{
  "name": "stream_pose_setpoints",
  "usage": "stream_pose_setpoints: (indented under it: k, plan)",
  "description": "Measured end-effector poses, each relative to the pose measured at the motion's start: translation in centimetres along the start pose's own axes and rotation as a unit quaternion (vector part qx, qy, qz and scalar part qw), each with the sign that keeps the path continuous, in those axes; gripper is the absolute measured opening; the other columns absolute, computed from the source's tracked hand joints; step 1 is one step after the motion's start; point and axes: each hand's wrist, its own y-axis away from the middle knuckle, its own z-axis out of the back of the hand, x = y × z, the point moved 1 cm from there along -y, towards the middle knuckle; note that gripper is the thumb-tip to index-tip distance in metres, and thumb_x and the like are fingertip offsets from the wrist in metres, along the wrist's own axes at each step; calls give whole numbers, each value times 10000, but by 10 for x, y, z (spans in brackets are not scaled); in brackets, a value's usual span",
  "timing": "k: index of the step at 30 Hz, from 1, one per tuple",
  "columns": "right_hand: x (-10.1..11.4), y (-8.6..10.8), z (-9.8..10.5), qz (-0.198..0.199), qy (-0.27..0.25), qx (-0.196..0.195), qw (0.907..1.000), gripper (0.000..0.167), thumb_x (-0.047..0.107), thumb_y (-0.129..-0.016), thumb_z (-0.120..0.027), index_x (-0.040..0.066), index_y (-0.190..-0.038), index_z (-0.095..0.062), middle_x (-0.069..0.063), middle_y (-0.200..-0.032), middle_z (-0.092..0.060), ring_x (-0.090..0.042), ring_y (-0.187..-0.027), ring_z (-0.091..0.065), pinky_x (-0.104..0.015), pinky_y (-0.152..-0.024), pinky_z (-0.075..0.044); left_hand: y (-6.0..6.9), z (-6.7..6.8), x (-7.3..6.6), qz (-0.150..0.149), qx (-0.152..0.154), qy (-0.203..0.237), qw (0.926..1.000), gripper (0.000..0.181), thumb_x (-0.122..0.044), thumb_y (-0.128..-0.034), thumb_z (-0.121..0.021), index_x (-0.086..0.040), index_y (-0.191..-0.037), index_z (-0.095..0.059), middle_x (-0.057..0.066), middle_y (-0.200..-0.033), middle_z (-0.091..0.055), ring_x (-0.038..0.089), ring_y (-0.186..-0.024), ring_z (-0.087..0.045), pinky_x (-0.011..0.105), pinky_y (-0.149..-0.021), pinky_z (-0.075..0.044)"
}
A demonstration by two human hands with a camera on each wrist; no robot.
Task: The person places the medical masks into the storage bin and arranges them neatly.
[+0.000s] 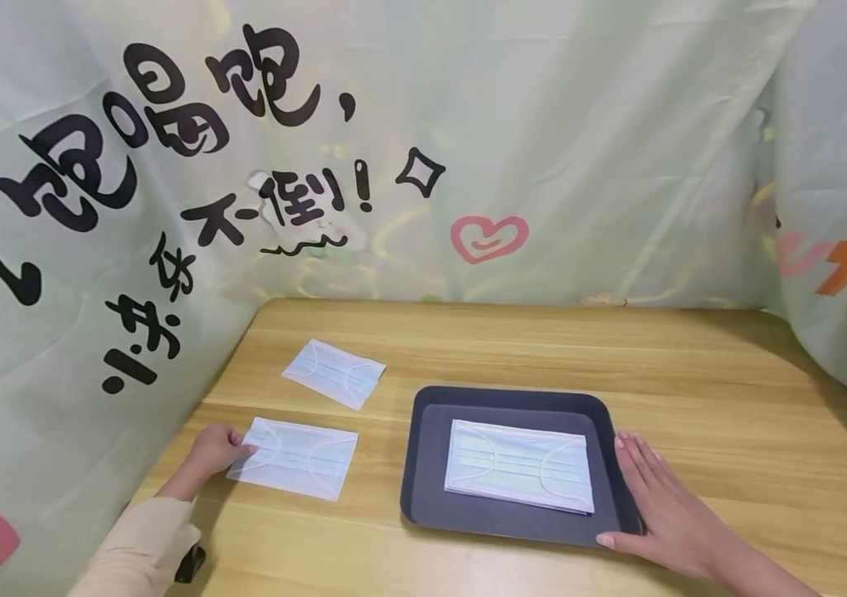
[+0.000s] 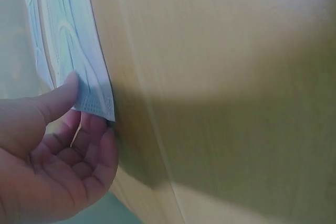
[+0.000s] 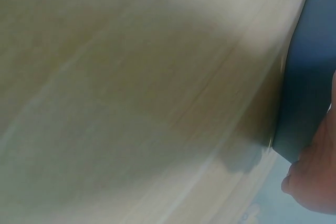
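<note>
At the left, my left hand (image 1: 216, 450) pinches the short left edge of a pale blue face mask (image 1: 296, 458) between thumb and fingers. The left wrist view shows the thumb on top of this mask (image 2: 86, 72) and the curled fingers beneath its end. A second face mask (image 1: 335, 373) lies flat just behind it. On the right, a stack of face masks (image 1: 518, 464) sits inside a dark grey tray (image 1: 498, 528). My right hand (image 1: 673, 518) rests against the tray's right rim, fingers straight along the side and thumb at the near corner.
Everything lies on a wooden table (image 1: 752, 398). Light fabric (image 1: 580, 149) printed with black characters and hearts hangs around its back and sides. A small black object (image 1: 190, 564) shows at my left sleeve (image 1: 135, 547).
</note>
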Motion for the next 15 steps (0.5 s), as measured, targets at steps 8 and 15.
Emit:
stream_pose_setpoints:
  k: [8, 15]
  plan:
    - [0, 0, 2, -85, 47, 69, 9999, 1193, 624, -670, -690, -32, -1472, -98, -280, -1478, -255, -48, -1393, 210, -133, -1100, 163, -4, 0, 6, -482, -224, 230, 9983, 172, -70, -825, -656, 90, -786, -606, 111, -705, -569, 194, -673, -485, 269, -600, -400]
    - [1, 0, 0, -82, -97, 96, 9999, 1177, 608, -679, -697, -25, -1473, -102, -238, -1519, -187, -44, -1398, 201, -125, -1097, 163, -6, 6, 8, -531, -475, 450, 9964, 200, -91, -855, -627, 107, -873, -653, 205, -817, -652, 202, -726, -543, 275, -629, -450]
